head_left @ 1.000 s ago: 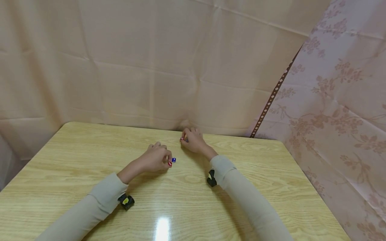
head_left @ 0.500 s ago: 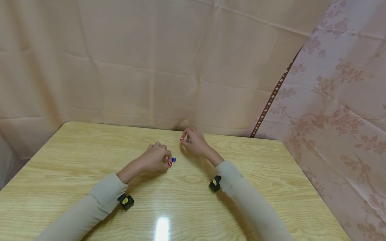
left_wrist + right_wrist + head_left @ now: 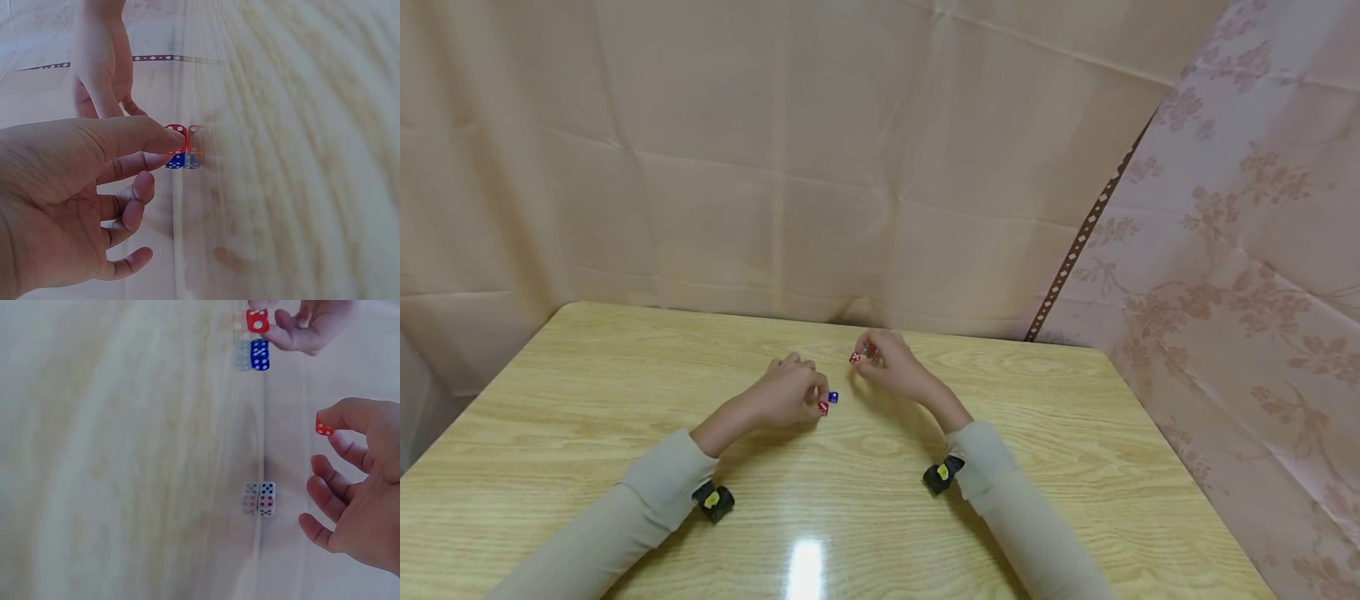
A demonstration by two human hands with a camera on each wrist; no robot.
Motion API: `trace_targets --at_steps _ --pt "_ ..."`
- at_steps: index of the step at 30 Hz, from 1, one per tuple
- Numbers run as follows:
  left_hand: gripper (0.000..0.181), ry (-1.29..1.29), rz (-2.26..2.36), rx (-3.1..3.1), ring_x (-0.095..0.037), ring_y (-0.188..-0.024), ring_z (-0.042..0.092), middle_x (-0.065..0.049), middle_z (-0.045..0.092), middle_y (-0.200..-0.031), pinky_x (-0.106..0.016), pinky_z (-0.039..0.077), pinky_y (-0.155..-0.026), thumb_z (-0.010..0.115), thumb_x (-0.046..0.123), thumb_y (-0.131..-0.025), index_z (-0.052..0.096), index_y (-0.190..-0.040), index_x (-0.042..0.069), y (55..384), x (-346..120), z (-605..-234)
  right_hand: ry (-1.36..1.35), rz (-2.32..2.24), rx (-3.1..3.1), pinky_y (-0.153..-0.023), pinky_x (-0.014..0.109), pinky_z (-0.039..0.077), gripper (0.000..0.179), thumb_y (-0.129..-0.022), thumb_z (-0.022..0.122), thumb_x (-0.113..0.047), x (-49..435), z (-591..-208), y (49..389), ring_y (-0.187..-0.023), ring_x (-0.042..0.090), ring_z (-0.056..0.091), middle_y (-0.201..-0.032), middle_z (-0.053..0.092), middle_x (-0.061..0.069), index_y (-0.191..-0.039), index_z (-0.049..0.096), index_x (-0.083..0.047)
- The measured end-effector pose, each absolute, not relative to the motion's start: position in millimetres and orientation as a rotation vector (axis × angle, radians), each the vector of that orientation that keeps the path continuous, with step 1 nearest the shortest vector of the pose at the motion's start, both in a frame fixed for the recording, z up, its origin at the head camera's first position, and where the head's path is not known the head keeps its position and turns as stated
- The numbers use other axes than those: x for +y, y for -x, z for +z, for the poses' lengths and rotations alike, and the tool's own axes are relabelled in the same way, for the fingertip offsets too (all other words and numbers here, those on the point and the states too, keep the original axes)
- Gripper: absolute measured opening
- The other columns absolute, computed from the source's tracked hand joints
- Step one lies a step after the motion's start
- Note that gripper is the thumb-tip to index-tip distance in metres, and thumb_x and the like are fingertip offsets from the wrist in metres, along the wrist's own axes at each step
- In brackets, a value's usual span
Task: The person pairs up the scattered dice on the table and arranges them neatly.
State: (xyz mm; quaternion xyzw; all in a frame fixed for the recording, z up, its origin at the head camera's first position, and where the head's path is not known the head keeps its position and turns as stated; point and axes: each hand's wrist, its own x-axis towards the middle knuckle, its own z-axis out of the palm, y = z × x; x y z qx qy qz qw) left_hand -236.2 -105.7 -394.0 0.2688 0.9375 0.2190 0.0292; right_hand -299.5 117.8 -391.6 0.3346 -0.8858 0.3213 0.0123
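My left hand (image 3: pixel 784 392) pinches a red die (image 3: pixel 823 409) between thumb and forefinger, low at the tabletop. Right beside that die sits a blue one (image 3: pixel 833 397); in the right wrist view, blue dice (image 3: pixel 260 354) stand on the table. Farther back, my right hand (image 3: pixel 893 364) pinches another red die (image 3: pixel 854 357) with thumb and forefinger. The right wrist view shows this red die (image 3: pixel 324 424) raised off the surface, the other fingers loosely bent. Small white dice (image 3: pixel 267 499) with red and dark dots stand below it there.
The glossy wood-grain table (image 3: pixel 835 492) mirrors the dice. A beige curtain (image 3: pixel 737 167) hangs along its back edge, with a pink floral cloth (image 3: pixel 1262 250) at the right. Both sleeved wrists carry small black cameras.
My right hand has drawn back a little from the far edge, bringing its red die slightly nearer to me and off the table. My left hand stays in place.
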Motion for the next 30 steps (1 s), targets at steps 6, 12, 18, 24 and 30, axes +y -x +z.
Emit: trace_targets --at_steps 6,12,18,24,30 --pt "0.012 -0.816 0.685 2.885 -0.021 -0.085 0.041 0.000 0.053 -0.080 -0.041 0.029 -0.080 0.081 0.013 -0.081 0.069 -0.081 0.017 236 -105 -392 -1.102 0.999 -2.777 -0.090 0.033 0.032 0.014 -0.093 0.069 -0.010 120 -391 292 -0.097 0.027 0.052 -0.097 0.061 0.011 -0.104 0.062 -0.006" --pt "0.012 -0.819 0.690 2.884 -0.020 -0.086 0.041 0.000 0.053 -0.081 -0.040 0.028 -0.079 0.080 0.014 -0.082 0.069 -0.081 0.018 237 -106 -394 -1.177 0.979 -2.826 -0.085 0.030 0.035 0.012 -0.094 0.070 -0.011 121 -389 286 -0.091 0.021 0.051 -0.093 0.060 0.006 -0.101 0.061 -0.008" --pt "0.011 -0.830 0.688 2.891 -0.020 -0.085 0.040 0.000 0.053 -0.080 -0.040 0.028 -0.078 0.080 0.013 -0.081 0.069 -0.081 0.018 237 -107 -395 -1.301 1.002 -2.829 -0.076 0.024 0.041 0.012 -0.093 0.069 -0.005 119 -390 282 -0.083 0.016 0.051 -0.089 0.059 0.008 -0.100 0.060 -0.004" --pt "0.011 -0.840 0.694 2.892 -0.019 -0.084 0.040 0.001 0.053 -0.080 -0.039 0.028 -0.078 0.080 0.013 -0.081 0.070 -0.082 0.018 237 -107 -394 -1.355 0.994 -2.879 -0.071 0.021 0.039 0.011 -0.093 0.069 -0.003 115 -391 276 -0.077 0.009 0.047 -0.087 0.057 0.008 -0.100 0.061 -0.002" --pt "0.010 -0.830 0.686 2.882 -0.020 -0.084 0.040 0.000 0.054 -0.081 -0.039 0.027 -0.078 0.080 0.013 -0.083 0.070 -0.083 0.017 237 -106 -394 -1.416 0.979 -2.919 -0.066 0.020 0.040 0.011 -0.094 0.066 -0.003 111 -394 272 -0.072 0.006 0.047 -0.087 0.058 0.006 -0.103 0.061 -0.001"
